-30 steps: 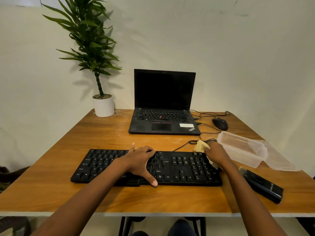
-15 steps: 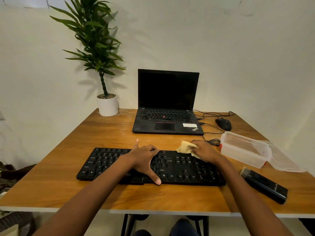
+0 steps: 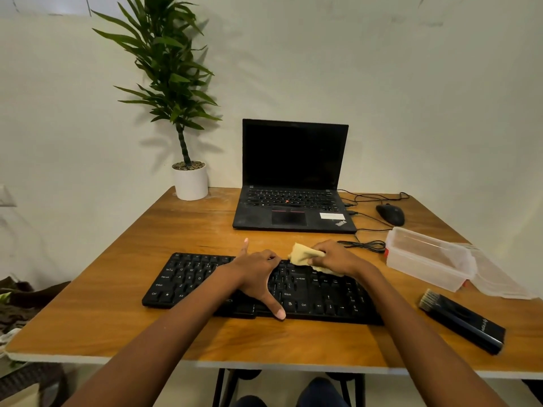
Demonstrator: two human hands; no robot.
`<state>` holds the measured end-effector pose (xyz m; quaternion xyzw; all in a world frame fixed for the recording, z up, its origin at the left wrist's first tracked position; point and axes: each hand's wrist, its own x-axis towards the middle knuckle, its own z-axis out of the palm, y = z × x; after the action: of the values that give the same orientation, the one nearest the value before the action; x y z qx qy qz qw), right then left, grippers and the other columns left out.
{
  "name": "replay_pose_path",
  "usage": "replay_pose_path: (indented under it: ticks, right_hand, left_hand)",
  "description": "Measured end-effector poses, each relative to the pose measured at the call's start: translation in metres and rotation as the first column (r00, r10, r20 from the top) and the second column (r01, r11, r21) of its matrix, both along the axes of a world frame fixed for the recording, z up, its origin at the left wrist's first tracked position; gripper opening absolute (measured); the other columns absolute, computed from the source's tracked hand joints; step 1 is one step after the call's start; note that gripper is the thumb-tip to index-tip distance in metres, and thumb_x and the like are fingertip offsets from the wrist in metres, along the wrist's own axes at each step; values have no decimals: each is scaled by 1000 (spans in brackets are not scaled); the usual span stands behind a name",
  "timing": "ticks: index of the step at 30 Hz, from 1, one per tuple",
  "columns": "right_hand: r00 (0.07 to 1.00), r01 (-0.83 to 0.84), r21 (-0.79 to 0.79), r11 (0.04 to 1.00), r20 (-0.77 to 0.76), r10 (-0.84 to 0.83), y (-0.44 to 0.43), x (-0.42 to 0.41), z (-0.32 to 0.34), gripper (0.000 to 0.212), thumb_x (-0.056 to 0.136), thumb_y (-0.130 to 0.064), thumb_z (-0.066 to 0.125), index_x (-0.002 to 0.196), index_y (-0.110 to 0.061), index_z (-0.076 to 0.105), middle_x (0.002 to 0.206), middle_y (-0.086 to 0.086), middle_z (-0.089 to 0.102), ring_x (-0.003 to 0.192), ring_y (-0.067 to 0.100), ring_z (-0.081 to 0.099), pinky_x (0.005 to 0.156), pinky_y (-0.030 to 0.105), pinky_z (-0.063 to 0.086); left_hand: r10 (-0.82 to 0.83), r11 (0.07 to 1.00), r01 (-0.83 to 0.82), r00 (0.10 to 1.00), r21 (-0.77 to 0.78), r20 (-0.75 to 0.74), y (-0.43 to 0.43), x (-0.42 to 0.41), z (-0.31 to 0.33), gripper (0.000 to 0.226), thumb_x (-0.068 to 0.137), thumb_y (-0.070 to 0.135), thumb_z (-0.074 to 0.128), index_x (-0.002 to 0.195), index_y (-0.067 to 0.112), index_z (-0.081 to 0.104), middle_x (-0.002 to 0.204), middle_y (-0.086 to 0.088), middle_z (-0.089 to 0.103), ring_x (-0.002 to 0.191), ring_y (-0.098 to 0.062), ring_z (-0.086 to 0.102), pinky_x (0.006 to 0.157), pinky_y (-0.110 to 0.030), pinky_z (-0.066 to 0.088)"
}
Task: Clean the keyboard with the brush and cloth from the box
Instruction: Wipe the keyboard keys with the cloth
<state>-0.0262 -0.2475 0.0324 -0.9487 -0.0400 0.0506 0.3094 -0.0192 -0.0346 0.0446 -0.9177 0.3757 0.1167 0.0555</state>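
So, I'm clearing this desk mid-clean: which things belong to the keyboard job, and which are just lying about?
In the job: keyboard, held by left hand; cloth, in right hand; brush; box.
Lying about: laptop, mouse, plant, cable.

Wooden table (image 3: pixel 176 333), keyboard (image 3: pixel 191 277), laptop (image 3: pixel 293 207) (open), mouse (image 3: pixel 390 215), box (image 3: pixel 426 259), brush (image 3: pixel 464 321)
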Motion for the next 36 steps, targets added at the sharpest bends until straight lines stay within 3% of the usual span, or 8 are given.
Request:
replay_pose_path:
  ticks: [5,9,15,18,21,23,28,36]
  right_hand:
    - [998,42,-51,998,-39,-44,-22,-5,6,17,88,-9,58,74,-19,61,72,-6,52,65,5,45,60,20,34]
    - [998,21,-48,999,-54,-23,7,8,3,16,89,-7,55,97,1,65,75,-3,53,66,8,47,60,20,35]
    - [1000,17,-53,998,-25,-19,26,21,-1,19,88,-11,57,96,5,65,88,9,55,71,14,48,60,22,34]
    - [1000,19,-4,1000,-13,-19,20,16,-5,22,90,-13,57,102,3,65,91,8,57,74,13,50,62,22,35]
    - [1000,15,20,1000,-2,-15,21,15,-6,23,90,-12,57,108,1,64,94,5,57,76,11,50,63,18,35]
    - [1000,21,52,998,7,-21,20,16,-8,23,89,-11,58,107,0,65,96,6,58,81,15,52,64,20,36]
    - [998,69,124,990,-21,-67,26,19,-7,20,88,-7,57,105,2,63,95,9,59,72,11,52,61,20,37]
    - [986,-77,71,995,-143,86,91,52,6,25,88,-5,55,108,9,58,90,13,58,63,11,50,55,19,40]
  left_hand:
    - [-3,1000,3,1000,-5,-2,1,-2,2,117,70,70,64,152,9,6,159,-6,8,146,-22,6,104,-57,-26]
    - [5,1000,-5,1000,-22,-7,1,-3,0,119,69,70,64,152,8,5,159,-7,7,146,-22,5,103,-54,-27]
    - [50,989,-44,998,-143,40,17,-17,-7,115,72,70,61,152,11,3,160,-4,5,147,-15,3,105,-52,-29]
    - [123,972,-93,984,-215,128,47,-27,-23,110,72,80,47,152,19,2,160,3,3,146,-11,1,104,-49,-29]
    - [327,908,-260,930,-329,168,102,-33,-42,131,43,102,6,151,27,-1,159,8,-2,146,-13,-3,104,-51,-27]
    - [475,826,-376,866,-421,159,136,-37,-55,141,31,104,-2,150,28,-3,158,8,-6,147,-18,-3,109,-52,-17]
    - [563,590,-494,819,-638,-114,156,-42,-71,140,38,99,41,150,27,-5,160,4,-2,146,-20,10,115,-42,23]
    - [572,487,-492,804,-722,-162,150,-46,-65,136,49,66,74,146,31,-15,159,0,13,143,-22,19,111,-42,29]
